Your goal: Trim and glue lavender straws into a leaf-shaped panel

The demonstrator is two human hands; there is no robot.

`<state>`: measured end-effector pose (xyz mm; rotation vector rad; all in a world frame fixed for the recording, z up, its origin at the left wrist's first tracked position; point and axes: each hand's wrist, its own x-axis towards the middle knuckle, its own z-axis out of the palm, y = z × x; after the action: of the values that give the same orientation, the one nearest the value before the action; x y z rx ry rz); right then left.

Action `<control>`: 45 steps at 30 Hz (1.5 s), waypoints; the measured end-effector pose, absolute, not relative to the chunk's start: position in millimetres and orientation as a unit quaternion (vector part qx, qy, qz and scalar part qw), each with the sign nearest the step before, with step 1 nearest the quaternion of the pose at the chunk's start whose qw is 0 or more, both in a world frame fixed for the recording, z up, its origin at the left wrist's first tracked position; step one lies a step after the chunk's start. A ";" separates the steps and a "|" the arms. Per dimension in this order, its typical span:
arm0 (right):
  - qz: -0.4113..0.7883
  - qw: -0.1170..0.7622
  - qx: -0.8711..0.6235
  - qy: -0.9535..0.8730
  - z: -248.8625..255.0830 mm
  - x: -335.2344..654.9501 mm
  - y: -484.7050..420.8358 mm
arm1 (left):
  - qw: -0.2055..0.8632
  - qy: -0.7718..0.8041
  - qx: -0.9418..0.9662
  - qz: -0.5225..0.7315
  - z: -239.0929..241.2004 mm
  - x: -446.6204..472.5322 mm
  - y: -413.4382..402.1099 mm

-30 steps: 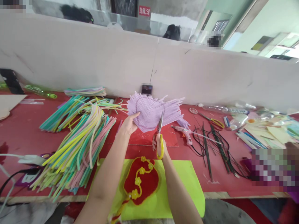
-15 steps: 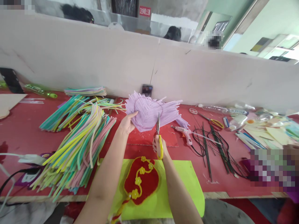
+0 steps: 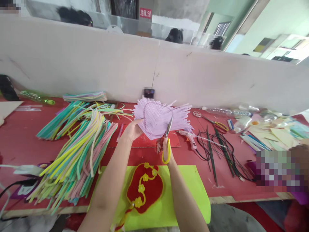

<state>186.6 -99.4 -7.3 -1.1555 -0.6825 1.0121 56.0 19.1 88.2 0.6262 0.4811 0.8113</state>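
"What takes up most room?"

"A pale partition [image 3: 96, 58] behind a red bench [image 3: 185, 158]. A lime-green sheet [image 3: 190, 196] lies at the near edge, partly covered by both forearms."

"And beside it?"

"Bundles of fuzzy coloured stems [image 3: 79, 151] crowd the left, close to the left forearm. The lilac piece [image 3: 154, 119], stems laid side by side with a dark curved line across them, is held up over the middle. Compared with half a second ago it sits slightly further right. A red padded piece [image 3: 154, 190] with yellow flowers rests on the sheet."

"The hands?"

"The left hand [image 3: 133, 130] pinches the lilac edge, thumb in front, other fingers hidden. The right hand [image 3: 165, 148] curls its fingers round the scissors [image 3: 168, 129], which now lean more to the right, blades against the lilac."

"Anything near?"

"A pink glue gun [image 3: 191, 139], just right of that hand."

"Any writing?"

"A small red sign [image 3: 145, 13], white characters, seemingly 卫生间 and 上三楼."
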 end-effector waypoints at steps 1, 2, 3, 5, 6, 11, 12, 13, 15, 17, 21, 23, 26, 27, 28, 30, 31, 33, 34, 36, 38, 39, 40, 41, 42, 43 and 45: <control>0.445 0.665 -0.513 -0.310 -5.2 187.6 -101.2 | 0.846 0.223 0.292 0.386 89.1 51.6 20.4; 0.440 0.662 -0.515 -0.321 -2.6 188.8 -103.5 | 0.848 0.215 0.287 0.391 90.0 46.8 22.3; 0.436 0.655 -0.519 -0.333 0.3 190.2 -106.2 | 0.850 0.206 0.287 0.392 90.8 41.8 24.7; 0.433 0.633 -0.528 -0.364 6.1 194.5 -112.1 | 0.847 0.195 0.293 0.399 92.2 32.7 30.3; 0.430 0.623 -0.534 -0.378 8.5 197.3 -114.9 | 0.844 0.194 0.299 0.400 92.8 29.1 33.2; 0.411 0.582 -0.558 -0.425 13.7 211.5 -123.7 | 0.804 0.258 0.336 0.418 90.4 22.9 42.8; 0.411 0.574 -0.563 -0.430 13.9 212.6 -124.4 | 0.786 0.280 0.349 0.427 88.8 23.4 43.3; 0.412 0.568 -0.566 -0.431 14.1 212.7 -124.7 | 0.767 0.299 0.364 0.435 87.1 24.1 43.2; 0.418 0.568 -0.572 -0.420 14.8 210.0 -124.1 | 0.737 0.325 0.393 0.443 84.2 26.2 41.9; 0.426 0.578 -0.573 -0.396 15.4 204.6 -122.1 | 0.718 0.339 0.413 0.446 82.7 29.0 39.9; 0.425 0.596 -0.567 -0.379 14.4 195.0 -117.0 | 0.700 0.351 0.416 0.462 82.1 34.2 38.1; 0.425 0.594 -0.559 -0.392 13.2 193.8 -115.7 | 0.706 0.350 0.407 0.463 81.7 35.2 39.0; 0.447 0.577 -0.534 -0.425 13.4 195.1 -116.5 | 0.722 0.350 0.391 0.450 81.9 33.7 41.0; 0.459 0.571 -0.522 -0.436 14.6 195.7 -117.2 | 0.729 0.351 0.385 0.445 82.5 32.6 41.4; 0.472 0.566 -0.509 -0.444 16.3 196.0 -118.0 | 0.734 0.354 0.378 0.439 83.3 31.6 41.7; 0.501 0.561 -0.483 -0.449 20.9 195.8 -119.1 | 0.743 0.365 0.361 0.430 85.4 29.9 41.7; 0.514 0.561 -0.474 -0.443 23.4 195.3 -119.3 | 0.746 0.370 0.353 0.426 86.4 29.4 41.5; 0.535 0.562 -0.468 -0.423 27.4 193.9 -119.2 | 0.751 0.373 0.344 0.422 87.9 29.6 41.0; 0.540 0.563 -0.469 -0.413 28.5 193.3 -118.8 | 0.753 0.370 0.343 0.423 88.4 30.1 40.6; 0.539 0.567 -0.477 -0.402 27.6 192.5 -117.6 | 0.755 0.360 0.344 0.425 88.6 31.5 39.5; 0.520 0.575 -0.489 -0.399 22.5 192.7 -115.7 | 0.759 0.346 0.353 0.425 88.1 32.7 38.1; 0.506 0.580 -0.496 -0.401 18.8 193.1 -114.4 | 0.760 0.339 0.359 0.422 87.8 33.0 37.4; 0.491 0.587 -0.503 -0.402 14.7 193.6 -113.1 | 0.761 0.334 0.367 0.418 87.3 33.1 36.8; 0.476 0.592 -0.510 -0.404 10.7 194.1 -111.6 | 0.761 0.331 0.376 0.412 86.8 33.1 36.2; 0.464 0.594 -0.517 -0.406 7.3 194.7 -110.3 | 0.760 0.330 0.384 0.407 86.3 32.8 35.9; 0.455 0.595 -0.523 -0.407 4.8 195.1 -109.2 | 0.759 0.331 0.391 0.403 85.9 32.5 35.9; 0.451 0.591 -0.532 -0.406 3.7 195.4 -108.1 | 0.756 0.333 0.394 0.403 85.2 31.7 36.7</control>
<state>195.4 -108.1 3.7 -1.2384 -0.9449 1.0488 31.7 36.7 85.2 0.8582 0.7264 0.8776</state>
